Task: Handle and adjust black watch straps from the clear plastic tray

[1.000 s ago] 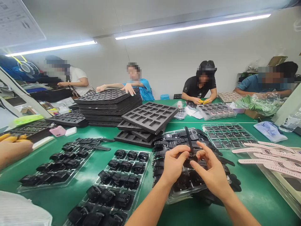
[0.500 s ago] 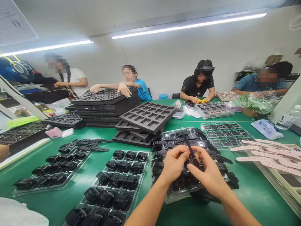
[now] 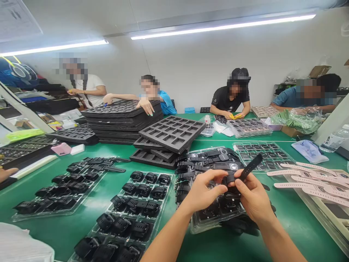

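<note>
A black watch [image 3: 229,178] is held between my two hands, with a free length of its strap pointing up and right. My left hand [image 3: 208,187] grips it at the left between thumb and fingers. At the strap's base, my right hand [image 3: 249,193] pinches it with thumb and index finger. Beneath both hands sits a stacked pile of clear plastic trays [image 3: 200,226] loaded with black watches; the hands cover part of it. Left of the pile lies a clear tray of buckled black watches [image 3: 143,191].
Another tray of black watches [image 3: 62,189] lies farther left. Black foam trays [image 3: 171,133] are stacked behind, beside a taller foam stack [image 3: 122,118]. Pink watch straps [image 3: 316,176] lie at the right, near a water bottle [image 3: 335,138]. Several co-workers sit across the green table [image 3: 294,222].
The strap, upright before, now points up and right. My right hand has moved slightly right and pinches it. A co-worker's hand on the foam stack has shifted slightly.
</note>
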A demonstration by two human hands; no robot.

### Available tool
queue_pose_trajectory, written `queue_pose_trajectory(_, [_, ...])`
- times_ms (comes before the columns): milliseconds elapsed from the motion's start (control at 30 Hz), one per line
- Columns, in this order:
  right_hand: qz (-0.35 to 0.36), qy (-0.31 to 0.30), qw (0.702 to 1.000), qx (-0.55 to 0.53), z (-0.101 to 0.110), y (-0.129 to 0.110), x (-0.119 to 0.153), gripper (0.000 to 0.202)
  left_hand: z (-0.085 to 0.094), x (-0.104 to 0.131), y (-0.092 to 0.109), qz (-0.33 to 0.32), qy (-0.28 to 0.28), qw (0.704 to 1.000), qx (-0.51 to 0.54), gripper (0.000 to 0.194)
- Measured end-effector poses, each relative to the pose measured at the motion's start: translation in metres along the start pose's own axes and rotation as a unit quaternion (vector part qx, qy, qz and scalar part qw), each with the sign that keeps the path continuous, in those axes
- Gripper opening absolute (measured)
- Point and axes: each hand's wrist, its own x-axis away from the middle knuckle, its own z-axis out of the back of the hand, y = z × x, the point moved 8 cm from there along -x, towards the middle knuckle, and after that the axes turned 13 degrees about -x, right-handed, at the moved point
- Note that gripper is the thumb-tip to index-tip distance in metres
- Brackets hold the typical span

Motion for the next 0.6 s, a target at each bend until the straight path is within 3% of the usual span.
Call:
queue_pose_trajectory(167, [0.004, 0.005, 1.0, 0.016, 0.002, 0.0, 0.001, 0.028, 0.0, 0.003, 0.011, -0.008, 0.02, 0.998, -0.064, 0.045])
queue_pose_trajectory(300, [0.02, 0.011, 1.0, -0.02, 0.0, 0.001, 0.002, 0.029, 0.0, 0.002, 0.012, -0.012, 0.043, 0.998, -0.048, 0.026])
queue_pose_trajectory(433, [0.04, 0.01, 0.999, -0.019, -0.001, 0.001, 0.0, 0.028, -0.004, 0.0, 0.011, -0.013, 0.026, 0.998, -0.063, 0.026])
queue_pose_trajectory(600, [0.061, 0.019, 0.998, 0.007, 0.0, 0.0, 0.001, 0.029, -0.001, 0.001, 0.007, 0.012, 0.064, 0.994, -0.082, 0.024])
